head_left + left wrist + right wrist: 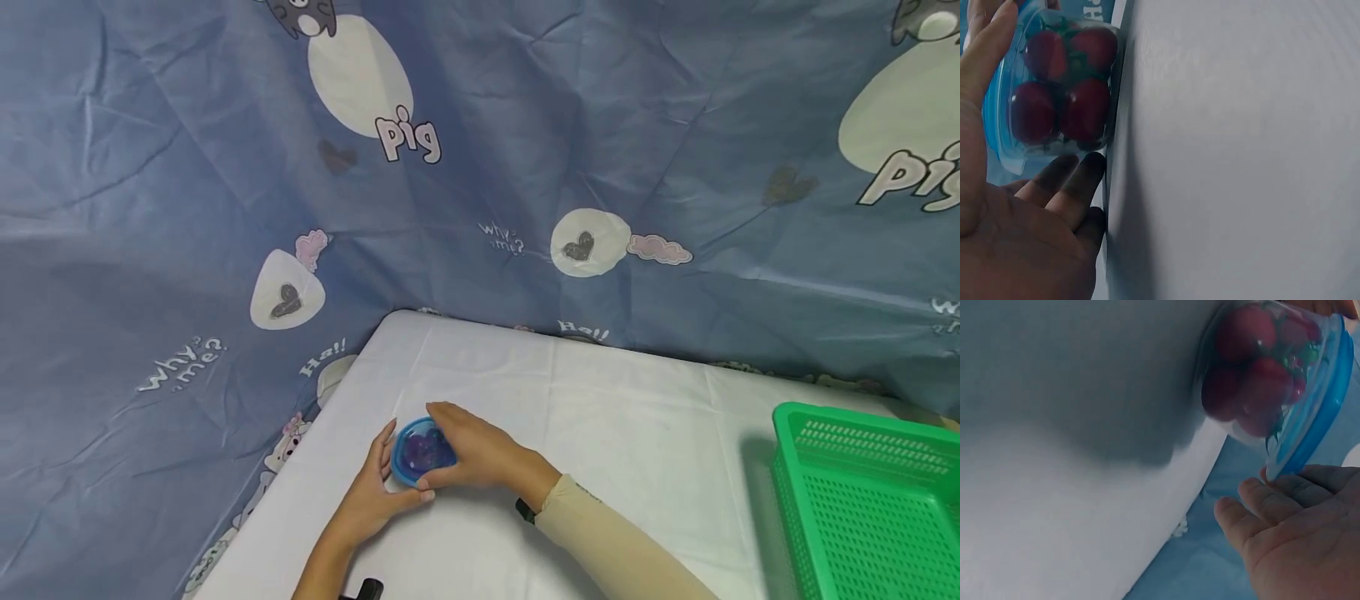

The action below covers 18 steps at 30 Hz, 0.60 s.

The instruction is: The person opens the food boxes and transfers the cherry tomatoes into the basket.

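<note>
A clear, rounded plastic container [424,452] with a blue lid sits on the white table, near its left edge. Through its side, several red tomatoes [1088,109] with green stems show in the left wrist view. My left hand [369,492] holds the container's left side, with the thumb at the near rim and the fingers along the far left. From the right, my right hand [480,450] reaches over the blue lid [1319,419] and grips its rim between thumb and fingers. The right wrist view shows several of its fingers loosely spread beside the lid's edge.
A green plastic basket [783,475] with perforated walls stands at the right of the white table [630,408]. Blue printed cloth [480,167] hangs behind the table and along its left side.
</note>
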{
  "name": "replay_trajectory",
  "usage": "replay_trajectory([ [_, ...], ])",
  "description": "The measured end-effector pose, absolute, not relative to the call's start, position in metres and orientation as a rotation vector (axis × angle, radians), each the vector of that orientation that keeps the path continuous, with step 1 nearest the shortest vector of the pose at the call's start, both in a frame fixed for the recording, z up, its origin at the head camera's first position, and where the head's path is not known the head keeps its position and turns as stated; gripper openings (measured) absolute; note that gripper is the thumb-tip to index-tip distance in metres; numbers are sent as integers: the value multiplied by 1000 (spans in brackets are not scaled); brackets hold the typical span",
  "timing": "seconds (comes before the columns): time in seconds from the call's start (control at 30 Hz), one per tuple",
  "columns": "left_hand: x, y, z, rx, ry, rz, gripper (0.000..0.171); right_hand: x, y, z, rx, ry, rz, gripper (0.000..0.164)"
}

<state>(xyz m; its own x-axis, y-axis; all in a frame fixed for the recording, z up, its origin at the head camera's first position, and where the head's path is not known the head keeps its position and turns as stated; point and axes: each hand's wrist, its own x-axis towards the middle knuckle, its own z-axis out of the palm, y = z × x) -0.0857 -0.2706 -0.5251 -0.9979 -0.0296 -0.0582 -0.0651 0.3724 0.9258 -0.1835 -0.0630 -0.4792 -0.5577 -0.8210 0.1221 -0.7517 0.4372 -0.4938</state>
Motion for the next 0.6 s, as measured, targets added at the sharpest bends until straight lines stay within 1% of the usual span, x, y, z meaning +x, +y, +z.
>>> replay_trajectory([
  [0.13,-86,-268,-527,-71,2598,1712,113,-181,-67,-481,-1420,2552,-748,104],
  [0.23,-86,-268,-528,-72,2610,1690,109,-180,-68,-482,-1417,2564,-742,101],
  [0.37,-87,-268,-528,-88,2643,1656,103,-181,-68,-482,-1407,2571,-740,102],
  [0.6,-87,-268,-528,-93,2663,1648,101,-185,-65,-484,-1413,2562,-732,107],
])
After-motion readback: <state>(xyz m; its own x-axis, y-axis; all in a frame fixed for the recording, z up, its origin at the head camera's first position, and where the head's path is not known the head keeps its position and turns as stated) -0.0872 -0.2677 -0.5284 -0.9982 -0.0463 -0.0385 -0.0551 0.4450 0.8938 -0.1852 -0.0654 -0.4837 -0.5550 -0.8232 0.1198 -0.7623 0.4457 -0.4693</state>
